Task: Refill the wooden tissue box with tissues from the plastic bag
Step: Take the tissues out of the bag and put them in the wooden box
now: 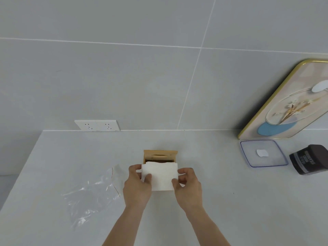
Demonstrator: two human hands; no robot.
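Note:
A white stack of tissues (160, 175) is held between both hands in the middle of the grey counter. My left hand (136, 187) grips its left edge and my right hand (188, 187) grips its right edge. The far end of the stack reaches into the open near side of the wooden tissue box (160, 154), which lies just beyond my hands with its slotted face towards me. An empty clear plastic bag (92, 192) lies flat on the counter to the left of my left hand.
A clear square lid (262, 153) and a dark jar (309, 158) sit at the right. A gold-rimmed tray (284, 107) leans against the tiled wall above them. A double wall socket (97, 125) is at the back left.

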